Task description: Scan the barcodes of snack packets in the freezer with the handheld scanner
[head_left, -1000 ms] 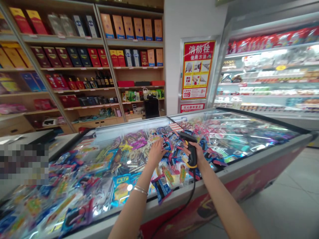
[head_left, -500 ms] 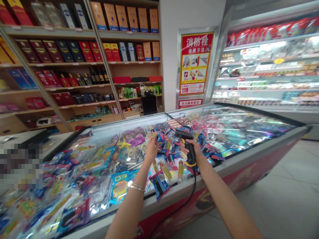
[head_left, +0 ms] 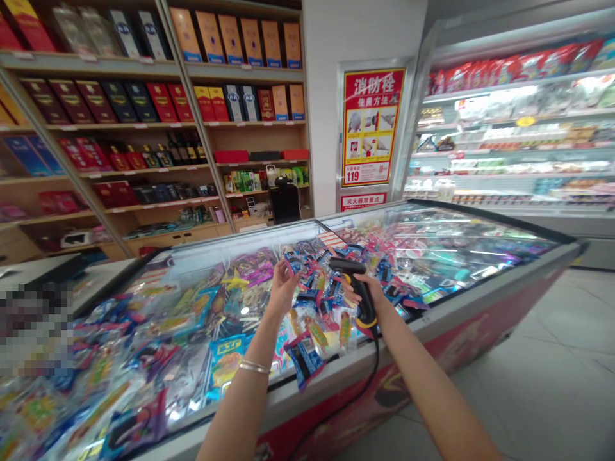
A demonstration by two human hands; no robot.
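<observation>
My right hand (head_left: 368,293) is wrapped round the grip of a black and yellow barcode scanner (head_left: 361,294), whose head points left over the packets. A black cable (head_left: 369,378) hangs down from its handle. My left hand (head_left: 283,288) pinches a small blue and pink snack packet (head_left: 294,261), held up in front of the scanner's head. Beneath both hands lies a heap of similar blue packets (head_left: 307,298) and clear packs with yellow-green contents (head_left: 317,333). One blue packet (head_left: 303,362) hangs over the freezer's near edge.
The heap rests on a glass-topped chest freezer (head_left: 480,301) with a grey rim. More packets (head_left: 144,352) spread over the glass at left. Shelves of boxed goods (head_left: 250,96) stand behind, and a lit chiller (head_left: 509,147) stands at right. A red fire-hydrant notice (head_left: 372,128) hangs between them.
My left hand has shifted slightly left, turned, and now raises a blue packet whose printed side shows more. The scanner has moved slightly left with my right hand. The view has shifted a little.
</observation>
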